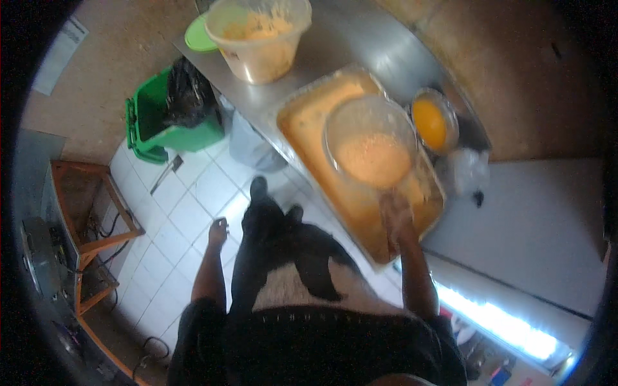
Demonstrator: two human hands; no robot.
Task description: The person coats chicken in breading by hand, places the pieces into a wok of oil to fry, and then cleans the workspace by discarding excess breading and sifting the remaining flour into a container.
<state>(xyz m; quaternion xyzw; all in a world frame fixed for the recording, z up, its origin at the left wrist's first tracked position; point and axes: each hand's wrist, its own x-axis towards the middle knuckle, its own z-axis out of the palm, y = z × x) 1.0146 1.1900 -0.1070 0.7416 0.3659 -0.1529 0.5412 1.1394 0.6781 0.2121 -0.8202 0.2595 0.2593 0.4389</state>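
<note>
My right hand (396, 217) is closed at the near side of a round see-through bowl (335, 119), its fingers slightly blurred. Inside the bowl lies a pale orange mixture (374, 157). The bowl is over a large rectangular metal tray (301, 168), whose inside is spread with an orange, creamy layer (351, 209). Whether the bowl touches that layer I cannot tell. Well away from the counter, my left hand (219, 233) hangs low at my side above the tiled floor, fingers loosely bent and apart, holding nothing.
On the steel counter (347, 38) stand a tall translucent tub (257, 61) of crumbly orange food, a green lid (201, 35) and a metal bowl (452, 122) with yellow-orange contents. A green bin (199, 134) with a black bag is at left, near a wooden-framed shelf (106, 241).
</note>
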